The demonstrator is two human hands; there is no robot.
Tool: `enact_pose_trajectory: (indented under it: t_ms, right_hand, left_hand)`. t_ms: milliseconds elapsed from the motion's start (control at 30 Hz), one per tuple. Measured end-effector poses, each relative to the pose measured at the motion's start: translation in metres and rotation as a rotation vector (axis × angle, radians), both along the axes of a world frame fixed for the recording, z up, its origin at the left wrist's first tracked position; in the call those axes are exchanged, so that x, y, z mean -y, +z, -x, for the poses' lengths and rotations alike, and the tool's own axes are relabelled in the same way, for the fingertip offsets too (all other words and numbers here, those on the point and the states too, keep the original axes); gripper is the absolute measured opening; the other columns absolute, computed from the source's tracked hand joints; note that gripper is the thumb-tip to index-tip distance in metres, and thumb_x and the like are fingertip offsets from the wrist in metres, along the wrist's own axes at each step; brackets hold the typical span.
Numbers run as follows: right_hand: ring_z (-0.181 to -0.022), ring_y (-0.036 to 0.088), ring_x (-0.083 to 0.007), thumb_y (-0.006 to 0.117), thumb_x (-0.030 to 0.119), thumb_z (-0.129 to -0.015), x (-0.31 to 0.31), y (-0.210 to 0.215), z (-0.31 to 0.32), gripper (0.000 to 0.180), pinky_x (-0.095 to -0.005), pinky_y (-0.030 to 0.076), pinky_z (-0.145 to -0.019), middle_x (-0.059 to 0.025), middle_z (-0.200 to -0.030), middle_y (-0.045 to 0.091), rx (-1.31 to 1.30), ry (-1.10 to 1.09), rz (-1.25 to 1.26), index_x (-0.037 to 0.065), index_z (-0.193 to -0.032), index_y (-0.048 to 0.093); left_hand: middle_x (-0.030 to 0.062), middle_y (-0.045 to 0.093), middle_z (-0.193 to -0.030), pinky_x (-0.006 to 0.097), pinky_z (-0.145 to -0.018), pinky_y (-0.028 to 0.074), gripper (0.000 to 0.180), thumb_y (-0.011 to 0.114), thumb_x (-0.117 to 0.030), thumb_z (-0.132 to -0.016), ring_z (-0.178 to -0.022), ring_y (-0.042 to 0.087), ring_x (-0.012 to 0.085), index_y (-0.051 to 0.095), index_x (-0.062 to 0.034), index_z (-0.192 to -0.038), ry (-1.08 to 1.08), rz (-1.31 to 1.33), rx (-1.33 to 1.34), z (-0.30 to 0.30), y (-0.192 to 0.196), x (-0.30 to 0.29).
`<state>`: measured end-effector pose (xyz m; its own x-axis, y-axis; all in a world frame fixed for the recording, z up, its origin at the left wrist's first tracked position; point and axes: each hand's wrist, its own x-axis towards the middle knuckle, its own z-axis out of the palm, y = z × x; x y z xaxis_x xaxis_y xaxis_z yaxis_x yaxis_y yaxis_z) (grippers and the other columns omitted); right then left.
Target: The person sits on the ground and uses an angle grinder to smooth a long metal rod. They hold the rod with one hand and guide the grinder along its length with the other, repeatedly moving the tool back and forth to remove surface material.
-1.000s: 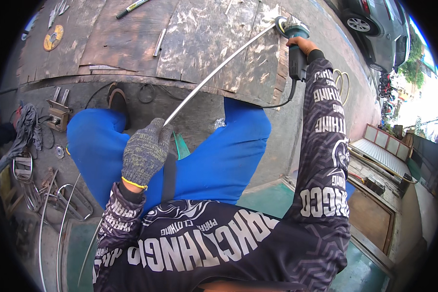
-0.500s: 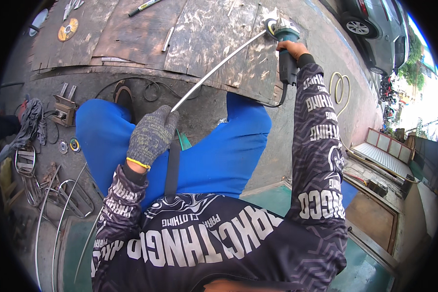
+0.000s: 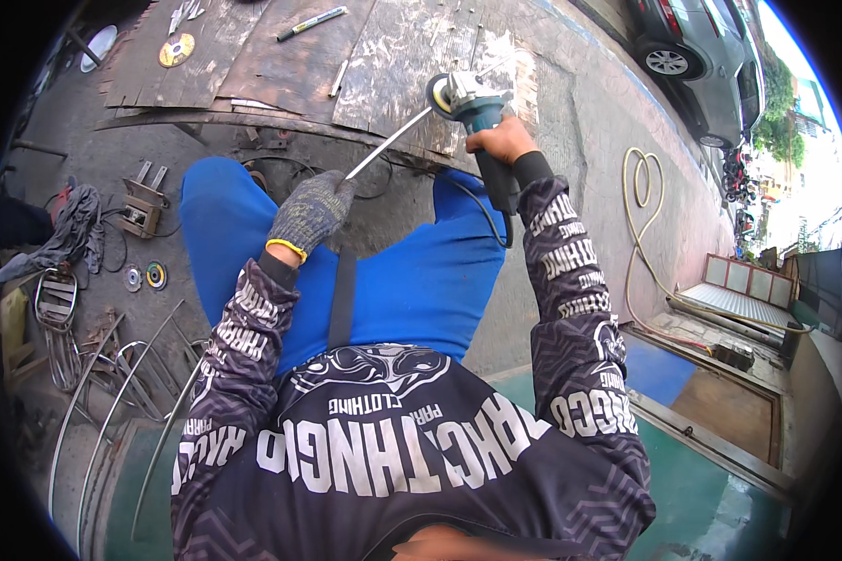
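My left hand (image 3: 311, 217), in a grey knitted glove with a yellow cuff, is closed around a thin metal rod (image 3: 388, 142). The rod slants up and right from the glove to the edge of the wooden board. My bare right hand (image 3: 502, 142) grips an angle grinder (image 3: 482, 114) with a teal and black body. Its round disc (image 3: 437, 94) is at the rod; whether they touch, I cannot tell. The grinder's black cord hangs below its handle.
On the worn plywood (image 3: 281, 56) lie a marker (image 3: 312, 24), a loose yellow disc (image 3: 176, 50) and metal scraps. Bent metal tubes (image 3: 112, 411), two discs and a metal clamp-like piece (image 3: 143, 208) sit at left. A coiled hose (image 3: 638, 210) and a parked car (image 3: 692, 56) are at right.
The angle grinder has come left and nearer to me along the rod, with my right hand. My left hand stays on the rod, slightly farther right. The whole view has shifted a little.
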<state>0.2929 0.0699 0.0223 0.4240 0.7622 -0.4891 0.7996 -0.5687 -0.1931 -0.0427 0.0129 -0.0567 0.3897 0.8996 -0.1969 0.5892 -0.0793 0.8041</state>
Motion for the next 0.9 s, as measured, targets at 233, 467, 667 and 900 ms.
enact_pose_trajectory:
  t_ms: [233,467,667,900]
  right_hand:
    - [-0.101,0.07,-0.0345,0.086,0.026,-0.059,0.034,0.02,0.061,0.067,-0.0387,0.055,-0.087,-0.0259,-0.106,0.07,-0.122,0.078,0.011,-0.009,-0.111,0.065]
    - [-0.103,0.069,-0.0348,0.086,0.027,-0.059,0.05,0.016,0.078,0.066,-0.0383,0.055,-0.089,-0.0242,-0.107,0.07,-0.085,0.121,-0.036,-0.006,-0.112,0.064]
    - [-0.102,0.069,-0.0353,0.086,0.028,-0.059,0.043,0.018,0.058,0.071,-0.0384,0.055,-0.088,-0.0267,-0.108,0.069,-0.07,0.084,-0.019,-0.01,-0.114,0.062]
    - [-0.1,0.07,-0.0356,0.085,0.031,-0.058,0.002,0.011,0.001,0.073,-0.0382,0.055,-0.086,-0.0271,-0.107,0.07,0.006,-0.002,0.059,-0.013,-0.112,0.064]
  left_hand:
    - [0.0286,0.067,-0.105,0.052,-0.09,0.049,0.038,0.052,-0.033,-0.098,-0.103,0.061,0.0464,0.067,0.0008,-0.108,-0.023,-0.017,-0.047,0.002,-0.006,-0.001]
    - [0.0283,0.067,-0.104,0.053,-0.09,0.049,0.037,0.052,-0.032,-0.097,-0.101,0.062,0.0464,0.067,0.0001,-0.109,-0.034,0.005,-0.076,-0.001,-0.001,-0.001]
    - [0.0285,0.066,-0.109,0.05,-0.092,0.048,0.04,0.053,-0.034,-0.099,-0.106,0.06,0.0464,0.066,0.0024,-0.112,-0.009,0.013,-0.096,-0.001,0.009,0.003]
    - [0.0282,0.067,-0.103,0.053,-0.087,0.05,0.039,0.052,-0.034,-0.098,-0.099,0.063,0.0462,0.067,0.0004,-0.109,-0.005,-0.006,-0.052,-0.004,-0.001,0.003]
